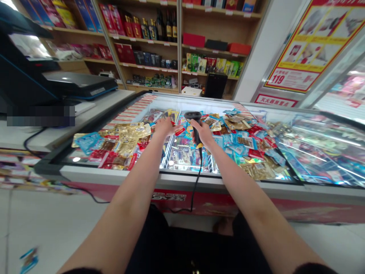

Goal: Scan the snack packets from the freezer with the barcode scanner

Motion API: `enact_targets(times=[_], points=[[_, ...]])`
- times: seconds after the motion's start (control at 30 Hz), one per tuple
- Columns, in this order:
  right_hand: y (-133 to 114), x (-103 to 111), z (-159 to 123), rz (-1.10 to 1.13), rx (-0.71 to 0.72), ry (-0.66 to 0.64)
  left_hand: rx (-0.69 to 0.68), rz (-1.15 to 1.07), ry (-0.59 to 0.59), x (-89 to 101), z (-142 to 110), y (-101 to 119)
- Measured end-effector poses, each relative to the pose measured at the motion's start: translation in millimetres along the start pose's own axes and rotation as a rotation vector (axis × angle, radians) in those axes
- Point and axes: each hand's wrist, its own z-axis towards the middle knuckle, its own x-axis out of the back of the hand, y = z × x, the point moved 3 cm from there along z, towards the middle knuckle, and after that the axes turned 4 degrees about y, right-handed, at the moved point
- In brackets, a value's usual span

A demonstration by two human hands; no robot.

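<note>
My right hand is wrapped round the handle of a black barcode scanner, its head facing away from me. The scanner's cable hangs down over the front of the freezer. To its left, my left hand reaches over a heap of gold and red snack packets, thumb stretched out to the right and fingers apart. A small red packet lies by the left thumb; whether they touch I cannot tell. Blue, brown and red snack packets are heaped to the right of the scanner.
The packets lie on the glass top of a chest freezer. A black counter scale stands on the left counter. Shelves with bottles and boxes rise behind. A blue packet is on the floor at lower left.
</note>
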Motion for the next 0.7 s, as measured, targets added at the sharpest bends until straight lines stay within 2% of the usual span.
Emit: enact_targets(times=[0.17,0.33,0.5,0.7], points=[[-0.2,2.4,0.3,0.039,-0.002,0.005,0.025,-0.119,0.002,-1.8,6.9,-14.0],[1.3,2.6,1.5,0.027,-0.010,0.012,0.091,-0.459,0.024,-1.2,8.1,-17.2],[-1.0,1.0,-3.3,0.017,-0.004,-0.013,0.242,-0.924,0.111,3.4,1.9,-10.5],[-1.4,-0.5,-7.0,0.000,-0.036,-0.066,0.310,-1.201,0.291,12.4,-1.7,-10.3]])
